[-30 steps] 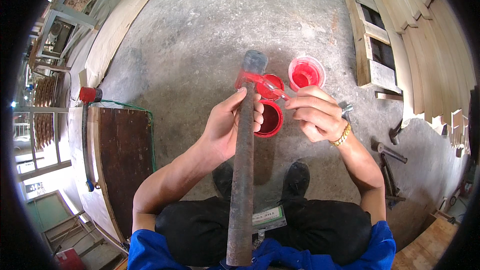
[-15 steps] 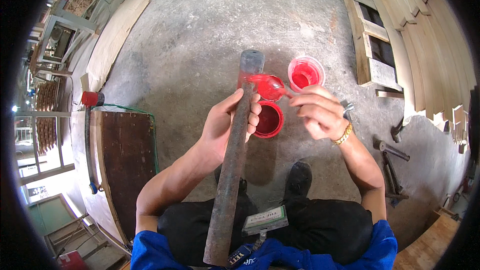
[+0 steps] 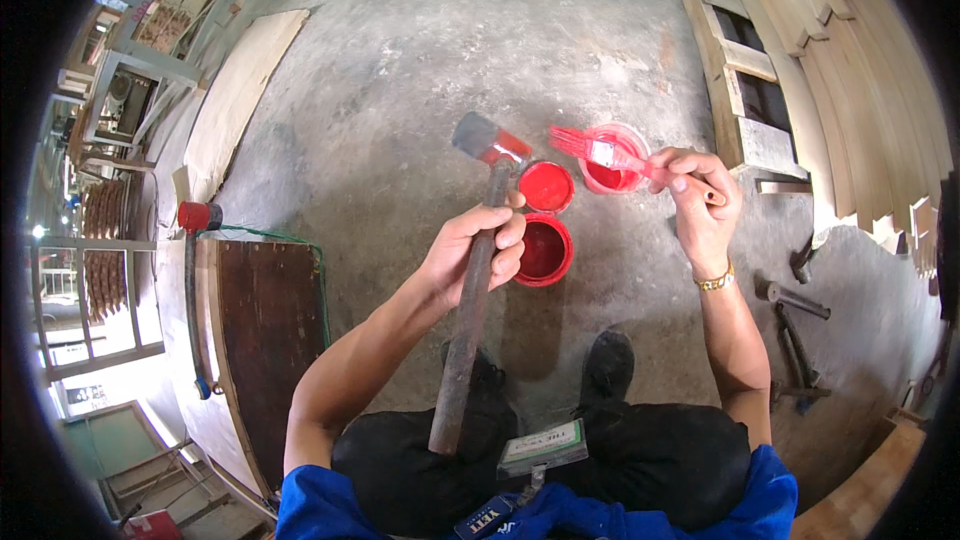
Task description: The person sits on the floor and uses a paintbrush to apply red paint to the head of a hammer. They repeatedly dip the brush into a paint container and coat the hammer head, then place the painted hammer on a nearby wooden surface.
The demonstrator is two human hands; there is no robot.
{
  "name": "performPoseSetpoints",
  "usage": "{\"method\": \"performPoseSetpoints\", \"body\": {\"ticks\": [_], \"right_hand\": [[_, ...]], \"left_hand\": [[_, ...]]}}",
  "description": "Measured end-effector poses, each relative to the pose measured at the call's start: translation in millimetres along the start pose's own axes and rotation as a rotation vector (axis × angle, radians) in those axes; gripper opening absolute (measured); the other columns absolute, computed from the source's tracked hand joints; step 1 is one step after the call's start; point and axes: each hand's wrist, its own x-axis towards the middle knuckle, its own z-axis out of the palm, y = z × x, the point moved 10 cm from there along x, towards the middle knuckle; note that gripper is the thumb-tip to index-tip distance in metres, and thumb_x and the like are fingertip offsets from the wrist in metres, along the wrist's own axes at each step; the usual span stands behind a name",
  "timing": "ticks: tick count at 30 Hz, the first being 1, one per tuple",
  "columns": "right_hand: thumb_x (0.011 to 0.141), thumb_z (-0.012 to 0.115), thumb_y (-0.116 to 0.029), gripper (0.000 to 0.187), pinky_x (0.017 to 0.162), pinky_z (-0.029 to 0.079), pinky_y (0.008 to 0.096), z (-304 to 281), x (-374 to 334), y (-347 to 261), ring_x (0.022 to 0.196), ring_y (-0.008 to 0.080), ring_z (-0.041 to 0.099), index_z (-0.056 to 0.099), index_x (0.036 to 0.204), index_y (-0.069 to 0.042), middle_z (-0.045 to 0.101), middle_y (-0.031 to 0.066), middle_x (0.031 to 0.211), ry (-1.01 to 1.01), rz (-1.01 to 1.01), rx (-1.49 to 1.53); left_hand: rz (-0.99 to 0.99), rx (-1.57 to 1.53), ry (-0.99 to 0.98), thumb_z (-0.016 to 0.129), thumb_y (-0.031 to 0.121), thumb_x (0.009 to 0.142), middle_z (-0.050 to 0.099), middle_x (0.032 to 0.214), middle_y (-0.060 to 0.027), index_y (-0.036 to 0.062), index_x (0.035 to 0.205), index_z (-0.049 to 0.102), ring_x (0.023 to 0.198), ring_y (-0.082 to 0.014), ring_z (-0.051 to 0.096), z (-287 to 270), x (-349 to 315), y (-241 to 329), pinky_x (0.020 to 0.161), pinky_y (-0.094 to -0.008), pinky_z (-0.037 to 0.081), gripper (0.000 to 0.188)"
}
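Note:
My left hand (image 3: 475,245) is closed around the upper handle of a hammer (image 3: 462,365), whose handle slants down toward my lap. Its head is dark grey at one end and wet red near the handle. Between the fingers of my right hand (image 3: 708,202) is a paintbrush (image 3: 604,153) with red-coated bristles, held apart from the hammer head and above a pale plastic cup (image 3: 634,131) with red paint inside. Close by on the floor are a round red lid-like piece (image 3: 547,187) and an open red pot (image 3: 567,258) containing darker red paint.
At left, a red-headed hammer (image 3: 200,217) rests on a brown wooden box (image 3: 265,310). A wooden pallet (image 3: 768,147) and stacked boards (image 3: 850,90) line the right side. Several hammers, including a grey one (image 3: 795,298), lie on the floor at right. My shoes are just below the pot.
The brush has come away from the hammer head, moving right with my right hand. The hammer has tilted, its head shifting left and its handle end dropping away from me.

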Motion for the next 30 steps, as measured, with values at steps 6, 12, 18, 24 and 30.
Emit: {"method": "performPoseSetpoints", "body": {"ticks": [6,12,18,24,30], "right_hand": [[0.084,0.059,0.001,0.01,0.076,0.051,0.0298,14,-2,-21,0.084,0.0171,0.063,0.059,0.094,0.002,0.066,0.0148,0.097,-0.083,0.008,-0.079],[0.077,0.064,0.003,0.017,0.064,0.05,0.0298,68,-3,-48,0.073,0.0199,0.063,0.062,0.094,0.0,0.066,0.0097,0.087,-0.362,-0.261,-0.422],[0.077,0.064,0.002,0.015,0.064,0.05,0.03,91,10,-68,0.071,0.0211,0.063,0.062,0.091,0.0,0.066,0.0097,0.082,-0.332,-0.379,-0.47],[0.077,0.063,0.004,0.012,0.07,0.051,0.0334,80,2,-77,0.076,0.0244,0.064,0.061,0.089,0.002,0.067,0.0138,0.087,-0.318,-0.485,-0.443],[0.079,0.059,0.006,0.01,0.073,0.05,0.036,72,-8,-60,0.08,0.0258,0.064,0.059,0.088,0.003,0.066,0.016,0.086,-0.361,-0.338,-0.309]], "left_hand": [[0.04,0.099,0.179,0.046,0.01,0.085,0.042,0.057,-0.0028,0.0114,0.089,0.046,0.039,-0.0163,0.043,-11,-2,-10,0.037,-0.03,0.035,0.004],[0.04,0.11,0.308,0.047,0.007,0.085,0.04,0.051,-0.0001,0.0112,0.081,0.043,0.034,-0.0139,0.039,-10,-6,-16,0.031,-0.0296,0.031,0.007],[0.018,0.206,0.4,0.05,0.004,0.082,0.04,0.051,-0.001,0.0108,0.081,0.042,0.033,-0.0151,0.04,-9,-11,-24,0.031,-0.0305,0.032,0.01],[-0.003,0.165,0.359,0.048,0.004,0.082,0.04,0.051,-0.001,0.0108,0.081,0.042,0.033,-0.0153,0.041,-5,-11,-27,0.031,-0.0304,0.031,0.01],[-0.001,0.114,0.263,0.046,0.003,0.083,0.04,0.052,-0.0006,0.0113,0.082,0.043,0.033,-0.0152,0.041,-1,-12,-26,0.031,-0.0302,0.031,0.009]]}}
